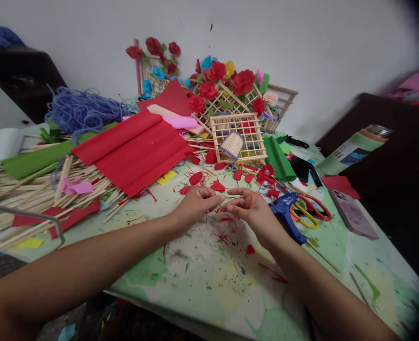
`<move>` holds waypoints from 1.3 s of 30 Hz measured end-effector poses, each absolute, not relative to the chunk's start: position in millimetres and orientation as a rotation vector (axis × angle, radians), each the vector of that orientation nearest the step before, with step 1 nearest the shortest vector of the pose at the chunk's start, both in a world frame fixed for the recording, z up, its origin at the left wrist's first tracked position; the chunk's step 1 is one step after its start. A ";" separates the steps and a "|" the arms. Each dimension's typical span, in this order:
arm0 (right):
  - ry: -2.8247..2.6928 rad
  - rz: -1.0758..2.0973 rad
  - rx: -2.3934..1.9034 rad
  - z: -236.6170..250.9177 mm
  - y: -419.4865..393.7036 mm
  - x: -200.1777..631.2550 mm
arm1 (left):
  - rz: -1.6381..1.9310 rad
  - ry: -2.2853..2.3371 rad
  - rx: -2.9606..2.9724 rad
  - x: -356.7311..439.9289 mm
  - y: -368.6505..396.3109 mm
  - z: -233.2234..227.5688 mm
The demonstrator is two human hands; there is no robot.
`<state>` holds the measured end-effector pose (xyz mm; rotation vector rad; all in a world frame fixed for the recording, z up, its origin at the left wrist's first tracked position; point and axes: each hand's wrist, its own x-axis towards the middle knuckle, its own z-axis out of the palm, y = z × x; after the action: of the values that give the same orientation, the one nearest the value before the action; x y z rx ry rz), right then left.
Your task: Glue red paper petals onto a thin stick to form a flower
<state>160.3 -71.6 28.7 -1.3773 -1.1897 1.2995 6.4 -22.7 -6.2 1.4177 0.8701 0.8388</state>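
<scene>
My left hand (198, 204) hovers over the middle of the table, its fingers curled in and its thumb pressed toward the index finger. Whatever that pinch holds, if anything, is too small to make out. Close by on the right, my right hand (252, 214) has its thumb and fingers slightly apart, the tips pointing at the left thumb. Nothing shows clearly between them. Just beyond the hands lie cut red paper petals (195, 178) and a crumpled red paper piece (218, 186). Thin red scraps (225, 219) are scattered beneath the fingers.
Red crepe paper (141, 151) covers wooden sticks (84, 189) at left, near blue-purple yarn (83, 111). Stick lattices (237, 124) with paper roses (244, 82) stand behind. A blue glue gun (288, 215), scissors (319, 208), a phone (353, 215) and a bottle (353, 149) are at right.
</scene>
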 end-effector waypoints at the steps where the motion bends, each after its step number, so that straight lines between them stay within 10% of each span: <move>1: -1.170 1.294 -1.381 28.4 -71.3 160.1 | 0.838 0.865 1.417 6.5 -22.6 -6.0; 39: -1.865 0.246 -1.460 23.9 -84.0 159.0 | 0.746 0.855 1.486 6.4 -25.3 -2.6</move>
<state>159.0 -84.0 23.9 -1.4602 -1.8651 0.2459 6.4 -25.3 -2.6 1.4865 0.8554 0.7458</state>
